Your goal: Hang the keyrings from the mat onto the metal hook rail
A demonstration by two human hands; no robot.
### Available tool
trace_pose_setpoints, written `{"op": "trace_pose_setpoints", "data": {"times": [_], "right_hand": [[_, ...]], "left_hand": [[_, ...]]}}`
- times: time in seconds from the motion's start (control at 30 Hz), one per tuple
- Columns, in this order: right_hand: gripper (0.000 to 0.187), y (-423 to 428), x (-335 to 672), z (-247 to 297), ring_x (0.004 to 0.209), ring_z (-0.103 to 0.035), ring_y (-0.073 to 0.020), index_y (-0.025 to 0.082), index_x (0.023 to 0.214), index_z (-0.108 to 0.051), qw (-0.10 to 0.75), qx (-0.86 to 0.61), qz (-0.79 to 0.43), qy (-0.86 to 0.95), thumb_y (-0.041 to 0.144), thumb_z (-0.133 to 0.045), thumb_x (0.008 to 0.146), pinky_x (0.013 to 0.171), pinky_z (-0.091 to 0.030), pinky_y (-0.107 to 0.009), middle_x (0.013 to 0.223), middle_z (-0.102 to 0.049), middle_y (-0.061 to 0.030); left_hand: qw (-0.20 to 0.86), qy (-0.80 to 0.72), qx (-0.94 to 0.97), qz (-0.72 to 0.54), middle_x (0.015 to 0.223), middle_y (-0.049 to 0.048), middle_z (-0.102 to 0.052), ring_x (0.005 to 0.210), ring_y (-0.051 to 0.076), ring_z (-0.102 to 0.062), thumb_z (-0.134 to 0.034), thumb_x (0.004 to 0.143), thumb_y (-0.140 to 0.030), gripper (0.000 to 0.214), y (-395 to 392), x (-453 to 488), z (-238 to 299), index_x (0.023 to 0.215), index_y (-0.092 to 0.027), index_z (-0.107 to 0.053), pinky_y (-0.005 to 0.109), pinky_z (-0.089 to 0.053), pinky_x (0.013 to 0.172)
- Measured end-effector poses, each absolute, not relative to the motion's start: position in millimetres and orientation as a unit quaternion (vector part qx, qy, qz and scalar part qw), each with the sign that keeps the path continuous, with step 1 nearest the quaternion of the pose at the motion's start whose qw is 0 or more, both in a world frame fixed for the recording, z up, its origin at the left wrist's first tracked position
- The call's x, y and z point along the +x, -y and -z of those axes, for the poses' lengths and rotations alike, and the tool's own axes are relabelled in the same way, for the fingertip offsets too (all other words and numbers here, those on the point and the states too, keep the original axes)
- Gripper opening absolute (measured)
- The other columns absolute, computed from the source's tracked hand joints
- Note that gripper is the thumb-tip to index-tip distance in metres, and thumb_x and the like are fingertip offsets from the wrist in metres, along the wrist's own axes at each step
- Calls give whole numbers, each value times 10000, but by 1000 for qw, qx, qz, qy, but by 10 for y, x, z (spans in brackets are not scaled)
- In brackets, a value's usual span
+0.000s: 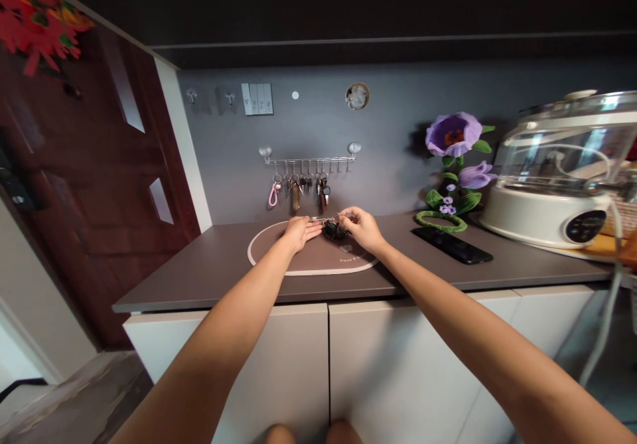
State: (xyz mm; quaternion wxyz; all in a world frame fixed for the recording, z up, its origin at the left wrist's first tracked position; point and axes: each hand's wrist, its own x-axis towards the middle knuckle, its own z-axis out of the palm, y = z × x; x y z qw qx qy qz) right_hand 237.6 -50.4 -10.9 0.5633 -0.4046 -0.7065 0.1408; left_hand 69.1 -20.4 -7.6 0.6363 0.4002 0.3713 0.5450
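Both my arms reach over a grey counter to an oval brown mat (279, 258). My left hand (300, 232) lies on the mat with its fingers stretched out, their tips touching a metal key ring. My right hand (362, 226) is closed in a pinch on a bunch of keys (333, 229) with a dark fob, which rests on the mat between the two hands.
A hook rail (309, 160) on the grey wall holds several key sets. A black phone (452, 245) lies right of the mat, beside a purple crocheted flower (454, 165) and a white appliance with a clear lid (552, 172). A dark wooden door (89, 178) stands at the left.
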Motion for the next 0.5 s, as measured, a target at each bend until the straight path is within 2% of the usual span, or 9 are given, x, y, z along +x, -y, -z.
{"op": "trace_pose_setpoints", "data": {"times": [0.17,0.33,0.5], "right_hand": [[272,464,2389,71,621,-542,-109,165,770,-551,596,-367,-243,672,425,-578,695,621,-435,-240,687,-605,-13],[278,466,2413,28,591,-521,-95,177,761,-559,616,-364,-291,635,427,-620,657,577,-430,-225,681,-599,-1],[235,426,2421,-17,629,-540,-100,193,770,-553,626,-363,-331,606,390,-627,666,555,-433,-215,732,-607,-9]], "left_hand": [[624,-389,439,-517,856,169,-625,736,195,-650,-395,822,-147,81,194,682,106,817,-106,-464,349,-523,735],[594,-402,479,-505,774,96,-626,647,146,-627,-440,808,-164,44,186,689,139,786,-133,-462,330,-519,688],[523,-436,551,-482,784,70,-621,572,73,-548,-457,814,-191,90,197,723,156,763,-127,-496,218,-465,587]]}}
